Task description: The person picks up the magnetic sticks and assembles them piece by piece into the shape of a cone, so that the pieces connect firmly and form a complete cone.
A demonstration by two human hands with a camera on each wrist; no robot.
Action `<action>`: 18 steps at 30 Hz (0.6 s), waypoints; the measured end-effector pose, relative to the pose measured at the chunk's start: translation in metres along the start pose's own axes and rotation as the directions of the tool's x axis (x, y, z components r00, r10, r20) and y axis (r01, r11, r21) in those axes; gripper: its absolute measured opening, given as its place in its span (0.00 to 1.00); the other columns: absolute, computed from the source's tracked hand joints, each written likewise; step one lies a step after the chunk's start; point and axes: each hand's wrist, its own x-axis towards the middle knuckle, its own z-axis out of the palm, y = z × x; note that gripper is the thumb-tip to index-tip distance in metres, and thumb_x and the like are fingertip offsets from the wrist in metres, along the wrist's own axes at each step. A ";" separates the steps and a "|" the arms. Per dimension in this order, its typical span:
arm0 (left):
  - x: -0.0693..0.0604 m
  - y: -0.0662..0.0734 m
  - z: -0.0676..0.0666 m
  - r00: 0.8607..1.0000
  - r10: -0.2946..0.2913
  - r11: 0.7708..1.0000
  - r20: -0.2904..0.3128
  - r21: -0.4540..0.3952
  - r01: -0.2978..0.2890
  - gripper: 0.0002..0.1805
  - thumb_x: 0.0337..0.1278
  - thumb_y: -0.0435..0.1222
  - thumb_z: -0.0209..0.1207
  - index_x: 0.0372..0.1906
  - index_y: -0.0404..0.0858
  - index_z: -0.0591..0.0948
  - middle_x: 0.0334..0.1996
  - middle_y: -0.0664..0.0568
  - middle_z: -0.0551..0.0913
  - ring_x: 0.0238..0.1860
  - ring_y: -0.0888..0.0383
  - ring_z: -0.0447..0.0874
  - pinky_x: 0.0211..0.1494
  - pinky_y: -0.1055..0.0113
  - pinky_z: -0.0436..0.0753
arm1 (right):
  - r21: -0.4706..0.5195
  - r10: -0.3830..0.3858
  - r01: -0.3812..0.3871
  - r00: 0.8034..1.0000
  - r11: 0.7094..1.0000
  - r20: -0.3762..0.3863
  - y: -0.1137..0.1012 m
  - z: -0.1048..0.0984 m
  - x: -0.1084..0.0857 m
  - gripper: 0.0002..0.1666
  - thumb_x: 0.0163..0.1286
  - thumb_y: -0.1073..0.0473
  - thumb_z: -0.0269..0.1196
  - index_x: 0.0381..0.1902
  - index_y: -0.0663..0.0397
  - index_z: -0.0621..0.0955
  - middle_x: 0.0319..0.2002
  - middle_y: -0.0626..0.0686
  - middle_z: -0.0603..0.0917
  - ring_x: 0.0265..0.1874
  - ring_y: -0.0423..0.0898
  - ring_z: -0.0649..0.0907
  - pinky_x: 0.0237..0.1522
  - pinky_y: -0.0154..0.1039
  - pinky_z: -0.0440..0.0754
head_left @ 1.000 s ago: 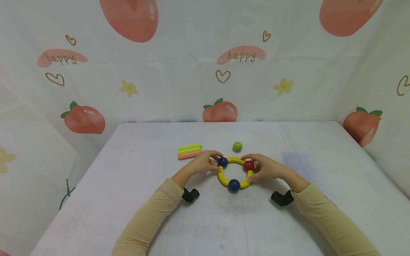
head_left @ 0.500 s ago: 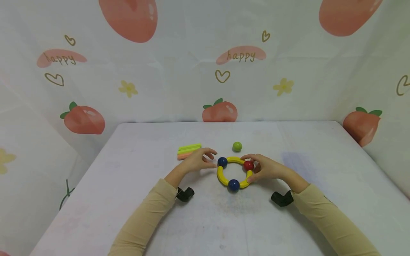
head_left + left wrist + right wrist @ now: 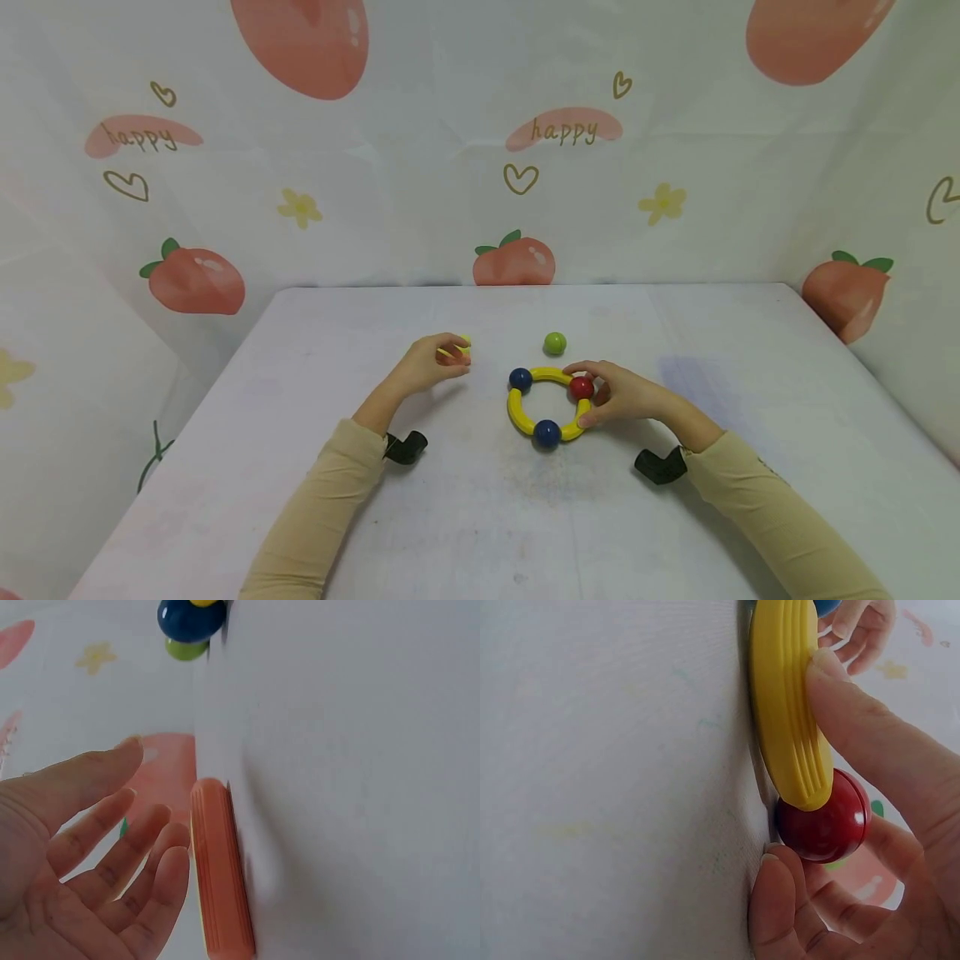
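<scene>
1. Your right hand (image 3: pixel 622 393) grips the ring (image 3: pixel 517 412) at its right side: the thumb presses a curved yellow piece (image 3: pixel 787 705) and the fingers curl about the red ball (image 3: pixel 825 821). Your left hand (image 3: pixel 429 363) holds nothing, its fingers loosely bent and spread from the thumb.
2. Nearest you, your beige sleeves (image 3: pixel 318 508) reach in over the white table (image 3: pixel 480 533), with a black device (image 3: pixel 660 465) at each wrist.
3. The ring lies flat between your hands, nearer the right. A blue ball (image 3: pixel 547 433) sits at its near edge, a second blue ball (image 3: pixel 521 379) at its far left.
4. Your left fingertips are right by the orange stick (image 3: pixel 221 870); you cannot tell whether they touch it. A yellow-green stick (image 3: pixel 467 342) shows behind that hand.
5. Beyond the ring, apart from it, is a green ball (image 3: pixel 555 343).
6. Farthest off hangs the peach-printed cloth (image 3: pixel 435 208).
</scene>
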 end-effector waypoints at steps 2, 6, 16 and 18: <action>-0.002 -0.002 -0.003 1.000 -0.012 1.000 -0.014 0.011 0.012 0.21 0.53 0.34 0.63 0.53 0.32 0.76 0.43 0.39 0.82 0.45 0.47 0.81 0.52 0.58 0.80 | 0.000 -0.004 0.004 1.000 1.000 0.000 0.000 0.000 0.000 0.46 0.51 0.52 0.72 0.64 0.57 0.65 0.53 0.64 0.70 0.37 0.47 0.76 0.40 0.35 0.77; -0.004 -0.007 -0.007 0.998 -0.060 0.997 -0.023 0.038 0.061 0.22 0.55 0.36 0.62 0.54 0.33 0.76 0.47 0.40 0.81 0.48 0.47 0.80 0.53 0.57 0.79 | -0.005 0.000 0.000 1.000 1.000 -0.002 -0.001 0.001 0.000 0.45 0.51 0.52 0.72 0.64 0.56 0.65 0.54 0.64 0.70 0.37 0.47 0.76 0.39 0.35 0.76; -0.010 -0.010 -0.010 0.998 -0.053 0.997 -0.028 0.049 0.054 0.20 0.56 0.34 0.61 0.53 0.31 0.76 0.47 0.39 0.81 0.50 0.45 0.78 0.55 0.54 0.77 | -0.012 0.005 -0.005 1.000 1.000 -0.007 -0.001 0.001 -0.001 0.46 0.51 0.51 0.72 0.65 0.55 0.65 0.52 0.63 0.71 0.37 0.47 0.75 0.39 0.34 0.76; -0.011 -0.010 -0.011 0.998 -0.054 0.997 -0.029 0.052 0.056 0.19 0.56 0.34 0.61 0.52 0.31 0.76 0.48 0.38 0.81 0.49 0.45 0.78 0.55 0.54 0.77 | -0.010 0.001 -0.001 1.000 1.000 -0.006 0.000 0.001 -0.001 0.46 0.51 0.51 0.72 0.65 0.56 0.65 0.52 0.63 0.71 0.37 0.47 0.75 0.39 0.34 0.76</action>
